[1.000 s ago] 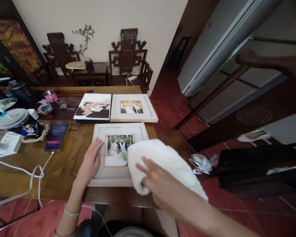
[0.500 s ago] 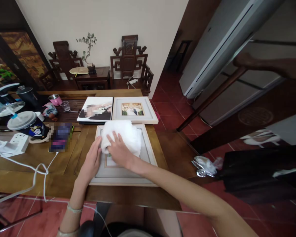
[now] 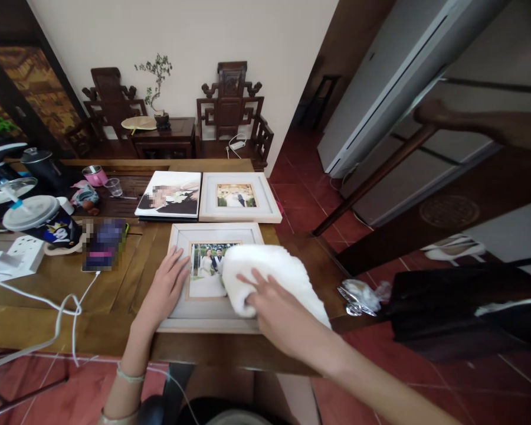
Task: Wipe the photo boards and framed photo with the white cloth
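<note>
A picture frame (image 3: 181, 236) with a pale wooden border and a grey mat lies flat near the table's front edge, a photo of two people in its centre. My left hand (image 3: 170, 277) rests flat on the left side of this frame, fingers stretched out. With my right hand (image 3: 272, 301) I grip a folded white towel (image 3: 274, 260), thumb tucked around its near edge. The towel lies over the right part of the frame, covering the photo's right edge, and hangs past the frame's right side.
Behind are a second framed photo (image 3: 265, 200) and a photo album (image 3: 168, 198). On the left stand a lidded cup (image 3: 39, 221), a phone (image 3: 106, 245), a power strip (image 3: 24, 257) with white cables, and a pink mug (image 3: 95, 175). A wooden chair (image 3: 380, 236) is at the right.
My right hand has slid the towel from the upper left of the frame down to the right, uncovering the photo. My left hand has stayed on the frame's left side.
</note>
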Demonstrator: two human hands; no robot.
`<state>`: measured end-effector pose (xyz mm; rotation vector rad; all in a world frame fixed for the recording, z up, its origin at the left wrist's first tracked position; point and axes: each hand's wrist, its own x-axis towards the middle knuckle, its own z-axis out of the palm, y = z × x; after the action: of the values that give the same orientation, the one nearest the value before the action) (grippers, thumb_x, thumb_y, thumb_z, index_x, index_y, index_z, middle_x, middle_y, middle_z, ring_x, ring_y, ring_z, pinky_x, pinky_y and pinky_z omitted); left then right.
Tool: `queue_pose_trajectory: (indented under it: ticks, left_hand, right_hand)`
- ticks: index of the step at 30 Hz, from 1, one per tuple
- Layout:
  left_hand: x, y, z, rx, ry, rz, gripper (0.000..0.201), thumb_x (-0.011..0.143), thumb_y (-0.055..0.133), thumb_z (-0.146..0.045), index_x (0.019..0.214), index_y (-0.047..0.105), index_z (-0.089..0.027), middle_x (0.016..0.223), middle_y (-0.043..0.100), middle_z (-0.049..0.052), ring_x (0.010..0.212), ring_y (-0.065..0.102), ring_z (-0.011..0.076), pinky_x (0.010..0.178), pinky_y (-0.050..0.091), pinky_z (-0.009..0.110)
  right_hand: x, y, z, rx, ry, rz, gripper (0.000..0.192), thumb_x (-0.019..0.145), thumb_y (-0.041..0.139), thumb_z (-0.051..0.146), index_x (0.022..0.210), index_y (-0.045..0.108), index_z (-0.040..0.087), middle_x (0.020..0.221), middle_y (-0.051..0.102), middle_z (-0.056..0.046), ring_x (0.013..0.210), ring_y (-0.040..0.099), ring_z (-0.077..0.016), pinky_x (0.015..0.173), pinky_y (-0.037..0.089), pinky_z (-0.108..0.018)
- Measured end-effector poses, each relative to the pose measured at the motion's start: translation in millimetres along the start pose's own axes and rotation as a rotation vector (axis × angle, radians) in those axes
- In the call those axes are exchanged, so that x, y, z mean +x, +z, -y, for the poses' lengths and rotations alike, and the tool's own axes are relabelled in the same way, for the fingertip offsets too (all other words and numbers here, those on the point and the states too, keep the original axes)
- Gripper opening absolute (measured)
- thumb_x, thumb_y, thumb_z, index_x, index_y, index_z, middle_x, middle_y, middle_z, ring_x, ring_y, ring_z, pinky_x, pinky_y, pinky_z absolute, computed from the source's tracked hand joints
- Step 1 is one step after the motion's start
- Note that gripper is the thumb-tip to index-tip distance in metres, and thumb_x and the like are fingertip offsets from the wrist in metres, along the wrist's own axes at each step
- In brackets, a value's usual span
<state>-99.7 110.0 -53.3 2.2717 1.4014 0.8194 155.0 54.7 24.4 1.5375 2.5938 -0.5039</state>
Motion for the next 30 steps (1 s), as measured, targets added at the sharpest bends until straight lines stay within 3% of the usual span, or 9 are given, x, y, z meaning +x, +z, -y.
queue_pose_trajectory:
  ticks: [6,10,14,17,19,21,26,28,30]
  left_hand:
    - [0,1.8,3,0.0,0.01,-0.021,0.039,0.099,0.035,-0.032,0.129,0.054,-0.015,0.145,0.043,0.013,0.142,0.025,0.0237,0.115,0.026,0.049]
    - [-1,3.5,6,-0.017,0.018,-0.035,0.039,0.099,0.034,-0.03,0.13,0.053,-0.013,0.144,0.044,0.013,0.142,0.025,0.022,0.116,0.025,0.047]
    - [-1,4.9,7,-0.028,0.026,-0.047,0.039,0.1,0.034,-0.029,0.131,0.052,-0.016,0.144,0.045,0.012,0.142,0.026,0.0219,0.116,0.026,0.048]
    - [-1,5.3,7,-0.035,0.026,-0.056,0.039,0.099,0.035,-0.029,0.131,0.052,-0.016,0.144,0.045,0.012,0.142,0.026,0.0217,0.116,0.026,0.047]
    - [-1,5.5,7,-0.042,0.027,-0.062,0.039,0.099,0.035,-0.03,0.131,0.052,-0.016,0.144,0.045,0.012,0.142,0.026,0.0215,0.116,0.026,0.046]
    - [-1,5.7,7,-0.046,0.022,-0.062,0.039,0.099,0.035,-0.03,0.131,0.052,-0.017,0.144,0.045,0.011,0.142,0.026,0.0215,0.116,0.026,0.046]
    - [-2,6.2,8,-0.051,0.009,-0.057,0.039,0.099,0.034,-0.03,0.131,0.052,-0.018,0.144,0.045,0.011,0.142,0.026,0.0221,0.115,0.026,0.049]
    - [-1,6.1,8,-0.05,-0.002,-0.055,0.039,0.099,0.034,-0.03,0.131,0.052,-0.017,0.144,0.045,0.011,0.142,0.027,0.022,0.115,0.027,0.05]
    - [-1,6.0,8,-0.052,-0.006,-0.056,0.039,0.099,0.034,-0.03,0.131,0.053,-0.016,0.143,0.046,0.012,0.141,0.028,0.0217,0.115,0.026,0.049]
  right_hand:
    - [59,4,-40,-0.14,0.085,-0.29,0.042,0.071,0.044,-0.003,0.103,0.069,0.008,0.152,0.032,-0.014,0.142,0.016,-0.0418,0.11,0.019,-0.065]
    - [81,11,-30,-0.218,0.043,-0.295,0.038,0.072,0.047,-0.003,0.1,0.07,0.009,0.151,0.033,-0.015,0.14,0.019,-0.0439,0.109,0.015,-0.068]
    - [57,13,0,-0.16,-0.006,-0.135,0.034,0.073,0.049,-0.002,0.099,0.07,0.008,0.15,0.034,-0.019,0.139,0.023,-0.0445,0.108,0.017,-0.068]
    - [22,7,11,-0.01,-0.178,-0.031,0.043,0.068,0.046,-0.005,0.1,0.068,0.012,0.149,0.038,-0.014,0.14,0.026,-0.0347,0.112,0.026,-0.057]
    - [5,1,9,0.107,-0.273,-0.069,0.053,0.064,0.039,-0.009,0.103,0.066,0.016,0.152,0.033,-0.005,0.142,0.026,-0.0232,0.113,0.031,-0.044]
    - [0,-9,0,0.161,-0.278,-0.188,0.055,0.063,0.036,-0.01,0.1,0.066,0.018,0.156,0.025,0.001,0.143,0.022,-0.0182,0.114,0.032,-0.038]
    - [32,-36,-28,-0.036,-0.087,-0.555,0.042,0.072,0.039,-0.008,0.08,0.072,0.017,0.154,0.029,0.003,0.145,0.009,-0.0304,0.115,0.022,-0.058]
    - [52,-36,-35,-0.148,-0.024,-0.584,0.04,0.074,0.042,-0.008,0.079,0.074,0.016,0.151,0.034,-0.001,0.144,0.007,-0.0339,0.115,0.018,-0.062]
    - [68,-26,-37,-0.208,-0.003,-0.497,0.039,0.072,0.047,-0.011,0.084,0.074,0.014,0.15,0.037,-0.004,0.143,0.01,-0.0382,0.114,0.016,-0.064]
